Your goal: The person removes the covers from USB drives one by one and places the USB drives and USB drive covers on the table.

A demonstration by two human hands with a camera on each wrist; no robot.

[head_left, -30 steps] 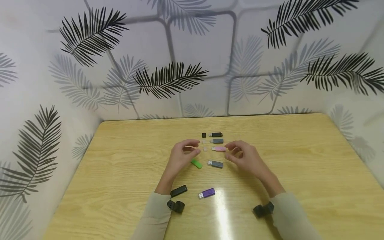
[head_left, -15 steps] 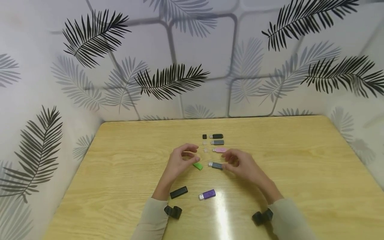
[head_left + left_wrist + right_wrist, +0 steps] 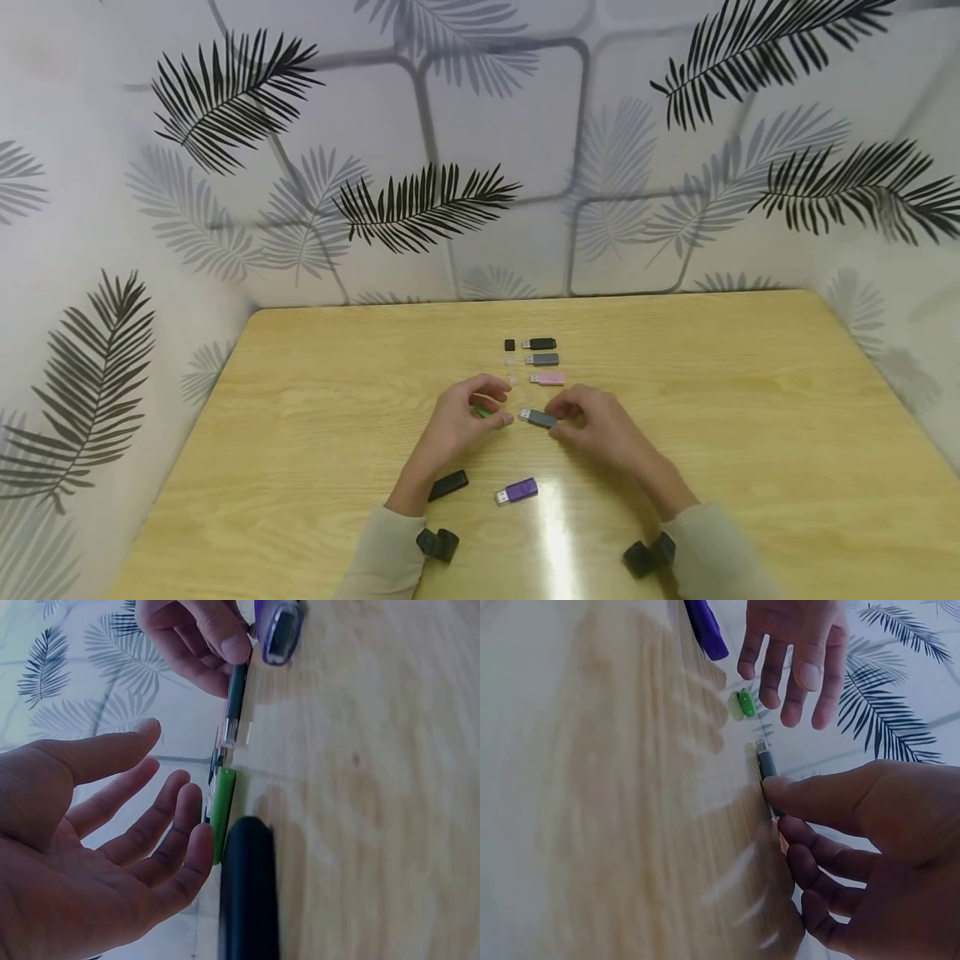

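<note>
Over on the desk (image 3: 750, 400), the person's right hand (image 3: 592, 421) is pinching the back end of a gray USB stick (image 3: 536, 417), whose metal plug is pointing toward the left hand (image 3: 467, 417). That hand's grip is hanging relaxed and half-covering a green stick (image 3: 224, 799). Pink (image 3: 547, 379), second gray (image 3: 542, 360) and black USB sticks (image 3: 539, 343) are lying just beyond, caps (image 3: 509, 345) to their left, while a purple USB stick (image 3: 517, 492) is sitting nearer and a dark stick (image 3: 450, 485) is poking out by the left wrist.
</note>
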